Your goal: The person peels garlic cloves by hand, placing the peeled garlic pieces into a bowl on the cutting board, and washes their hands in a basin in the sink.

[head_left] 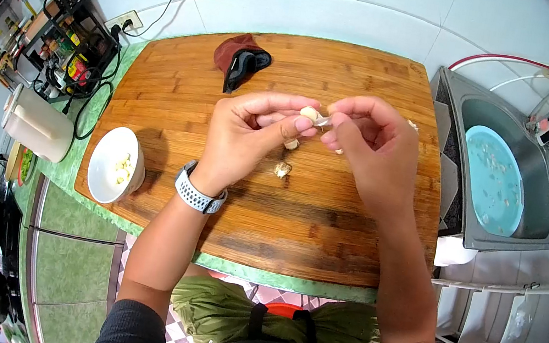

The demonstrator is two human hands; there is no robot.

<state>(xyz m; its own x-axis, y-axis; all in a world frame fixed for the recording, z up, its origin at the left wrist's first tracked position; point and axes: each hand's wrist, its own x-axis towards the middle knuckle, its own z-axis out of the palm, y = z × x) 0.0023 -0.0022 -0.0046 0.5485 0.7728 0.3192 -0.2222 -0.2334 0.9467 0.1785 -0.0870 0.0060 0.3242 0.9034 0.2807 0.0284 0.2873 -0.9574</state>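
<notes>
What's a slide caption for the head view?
Left hand holds a garlic clove, right hand pinching its skin, above wooden board.

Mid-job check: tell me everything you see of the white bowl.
The white bowl is round, with a smooth surface that could be ceramic or plastic; no handle shows. It stands upright on the wooden board, near the board's left edge, casting a shadow to its right. A few small pale yellow pieces, apparently peeled garlic, lie inside. Neither the left hand nor the right hand touches it.
</notes>
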